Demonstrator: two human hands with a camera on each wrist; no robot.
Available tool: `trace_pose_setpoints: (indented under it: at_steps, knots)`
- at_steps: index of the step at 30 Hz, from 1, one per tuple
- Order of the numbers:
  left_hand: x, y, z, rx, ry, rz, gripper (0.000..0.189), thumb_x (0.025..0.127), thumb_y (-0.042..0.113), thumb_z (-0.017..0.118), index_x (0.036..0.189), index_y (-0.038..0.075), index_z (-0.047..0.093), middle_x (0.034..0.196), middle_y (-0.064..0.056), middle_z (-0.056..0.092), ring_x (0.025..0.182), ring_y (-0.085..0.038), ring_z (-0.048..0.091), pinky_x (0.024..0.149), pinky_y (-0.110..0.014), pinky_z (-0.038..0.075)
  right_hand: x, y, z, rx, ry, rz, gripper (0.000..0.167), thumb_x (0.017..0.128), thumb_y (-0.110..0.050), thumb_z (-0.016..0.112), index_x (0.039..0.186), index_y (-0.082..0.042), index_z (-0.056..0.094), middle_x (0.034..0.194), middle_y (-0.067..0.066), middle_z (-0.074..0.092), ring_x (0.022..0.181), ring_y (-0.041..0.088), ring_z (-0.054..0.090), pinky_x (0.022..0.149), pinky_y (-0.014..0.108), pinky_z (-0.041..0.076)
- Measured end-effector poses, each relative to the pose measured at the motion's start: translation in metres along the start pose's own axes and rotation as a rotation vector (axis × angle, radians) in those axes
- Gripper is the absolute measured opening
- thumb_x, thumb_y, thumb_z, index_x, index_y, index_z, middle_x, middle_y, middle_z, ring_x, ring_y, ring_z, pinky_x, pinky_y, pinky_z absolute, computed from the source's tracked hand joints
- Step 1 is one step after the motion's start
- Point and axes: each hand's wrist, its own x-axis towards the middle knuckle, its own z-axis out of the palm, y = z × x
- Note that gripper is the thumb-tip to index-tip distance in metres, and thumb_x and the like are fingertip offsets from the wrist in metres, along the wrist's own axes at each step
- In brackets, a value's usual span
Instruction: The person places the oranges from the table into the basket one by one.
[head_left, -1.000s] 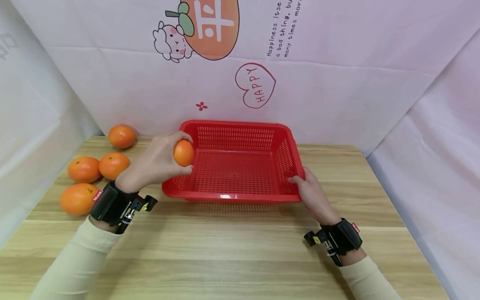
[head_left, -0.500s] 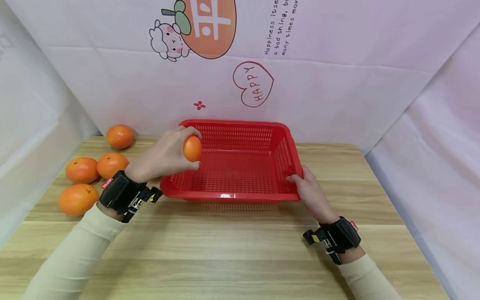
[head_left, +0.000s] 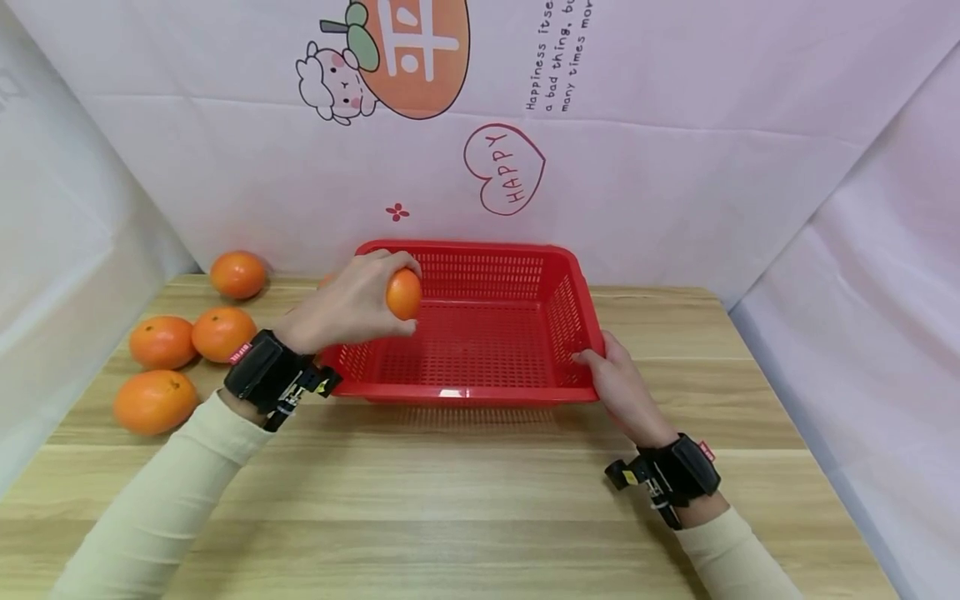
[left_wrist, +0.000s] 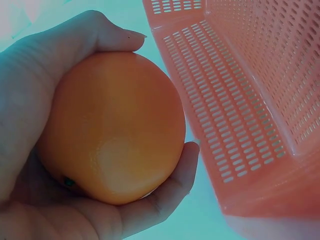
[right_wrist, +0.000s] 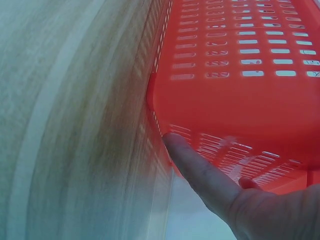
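In the head view my left hand [head_left: 348, 304] holds an orange [head_left: 404, 294] over the left side of a red plastic basket [head_left: 465, 394]. Thumb and fingers wrap round the fruit, as the left wrist view shows, with the basket's slotted wall beside it. My right hand [head_left: 626, 385] grips the basket's right rim, thumb on the inside. From the right wrist view, a finger [right_wrist: 200, 170] lies along the outer wall under the rim. The mesh floor of the basket is bare where it shows; part of its left end is hidden by my left hand.
On the left of the wooden table [head_left: 465, 517] lie several oranges [head_left: 225, 334]. A sliver of another orange [head_left: 325, 282] peeks out behind my left hand. White printed cloth [head_left: 637, 192] stands behind the table, with plain cloth on both sides.
My left hand has carried the orange to the right, from the basket's left rim to farther over its inside. The right hand keeps its grip and the basket stays put.
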Motion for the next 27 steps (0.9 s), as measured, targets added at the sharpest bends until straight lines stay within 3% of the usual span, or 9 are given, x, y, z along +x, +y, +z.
trace_pose_setpoints:
  at_steps: [8,15,27]
  knots:
    - [0.017,0.009,0.004,-0.006,-0.019,0.022,0.054,0.079,0.029,0.084,0.126,0.016,0.061,0.120,-0.006,0.063,0.109,-0.024,0.058,0.085,-0.041,0.058,0.001,0.000,-0.001,0.005,-0.005,-0.003,0.055,0.108,-0.015,0.041,0.161,-0.008,0.028,0.153,0.020,0.050,0.127,0.036,0.063,0.096,0.029,0.059]
    - [0.034,0.019,0.019,-0.011,-0.079,0.065,0.054,0.078,0.030,0.084,0.125,0.018,0.061,0.115,-0.004,0.063,0.107,-0.022,0.058,0.088,-0.041,0.055,0.000,0.002,0.000,0.007,-0.002,0.003,0.055,0.108,-0.014,0.040,0.161,-0.006,0.027,0.153,0.021,0.048,0.129,0.036,0.061,0.094,0.026,0.057]
    - [0.061,0.024,0.040,0.007,-0.113,0.119,0.057,0.080,0.031,0.085,0.130,0.018,0.060,0.119,-0.004,0.060,0.107,-0.022,0.058,0.083,-0.037,0.058,0.000,0.002,0.001,-0.001,0.005,-0.006,0.055,0.108,-0.015,0.041,0.161,-0.008,0.029,0.152,0.020,0.050,0.129,0.037,0.061,0.098,0.031,0.057]
